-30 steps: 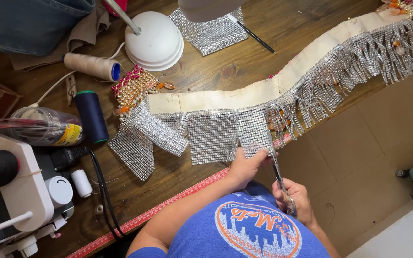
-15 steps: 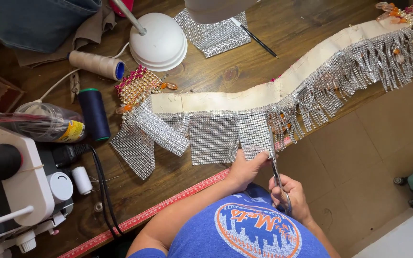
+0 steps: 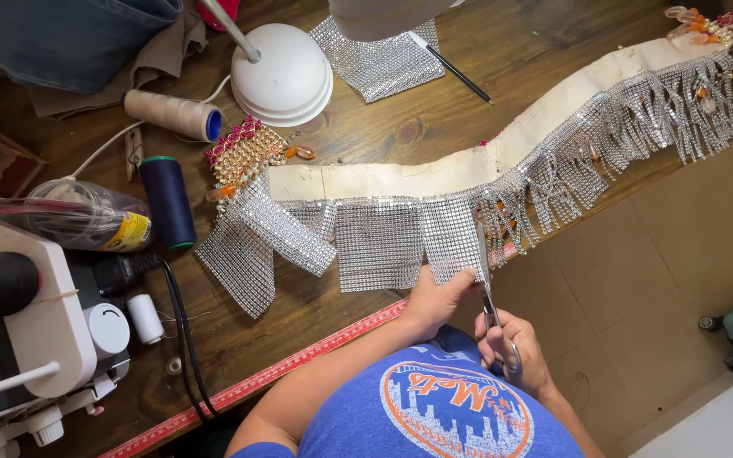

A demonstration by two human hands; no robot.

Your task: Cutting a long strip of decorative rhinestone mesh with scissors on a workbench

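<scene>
Head view: right hand [image 3: 515, 352] grips scissors [image 3: 487, 284] pointing away up the rhinestone mesh panel [image 3: 447, 237], whose lower edge the left hand [image 3: 434, 301] pinches just beside the blades.

One head cam only, worn above, aimed steeply down at table [image 3: 434, 127] edge w/ floor [image 3: 655, 280] to the right; close range, wearer's chest seen at bottom. No 2nd view shared.
</scene>
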